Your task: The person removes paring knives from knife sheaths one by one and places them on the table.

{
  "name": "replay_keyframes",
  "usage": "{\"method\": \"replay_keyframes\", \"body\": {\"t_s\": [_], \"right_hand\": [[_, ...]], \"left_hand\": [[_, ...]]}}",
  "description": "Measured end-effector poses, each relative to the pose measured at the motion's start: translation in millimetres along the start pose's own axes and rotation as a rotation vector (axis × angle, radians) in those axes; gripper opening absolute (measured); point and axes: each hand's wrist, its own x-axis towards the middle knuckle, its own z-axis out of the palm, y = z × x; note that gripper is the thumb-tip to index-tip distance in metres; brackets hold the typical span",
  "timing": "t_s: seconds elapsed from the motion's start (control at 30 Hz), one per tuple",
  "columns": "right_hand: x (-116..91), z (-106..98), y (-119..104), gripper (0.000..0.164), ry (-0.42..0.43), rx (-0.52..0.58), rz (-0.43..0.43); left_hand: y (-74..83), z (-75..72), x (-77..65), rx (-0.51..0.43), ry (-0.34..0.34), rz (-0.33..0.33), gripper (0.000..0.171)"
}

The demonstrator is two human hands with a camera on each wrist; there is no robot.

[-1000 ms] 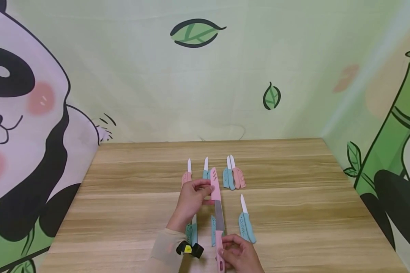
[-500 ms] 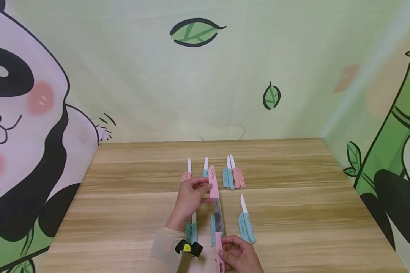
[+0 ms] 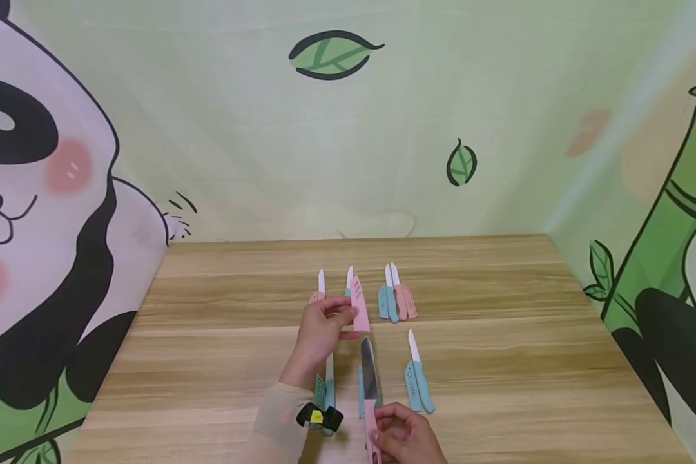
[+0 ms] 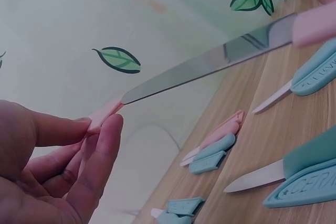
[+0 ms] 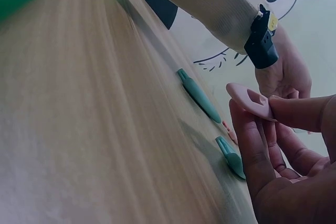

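Note:
A pink blade sheath with slots near its tip is pinched between the thumb and fingers of my left hand. My right hand grips the pink handle of a kitchen knife whose bare steel blade points away from me. In the head view the blade tip sits just below the sheath's mouth. The left wrist view shows the tip right by the sheath; whether they touch, I cannot tell. In the right wrist view, thumb and fingers pinch the handle's holed end.
A blue-handled knife lies beside its sheath at right. Further back are a blue knife, a pink knife, and two partly hidden ones. Under my left wrist lies a teal knife. A blue sheath shows beside the held blade.
The knife's blade has come fully out of the pink sheath. My left hand has shifted slightly up and left with the sheath; my right hand has barely moved.

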Motion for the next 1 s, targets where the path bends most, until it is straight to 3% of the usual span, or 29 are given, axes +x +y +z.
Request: {"method": "replay_keyframes", "body": {"t_s": [1.0], "right_hand": [[-0.5, -1.9, 4.0, 0.045, -0.027, -0.015, -0.004]], "left_hand": [[1.9, -0.9, -2.6, 0.069, 0.013, -0.002, 0.025]]}}
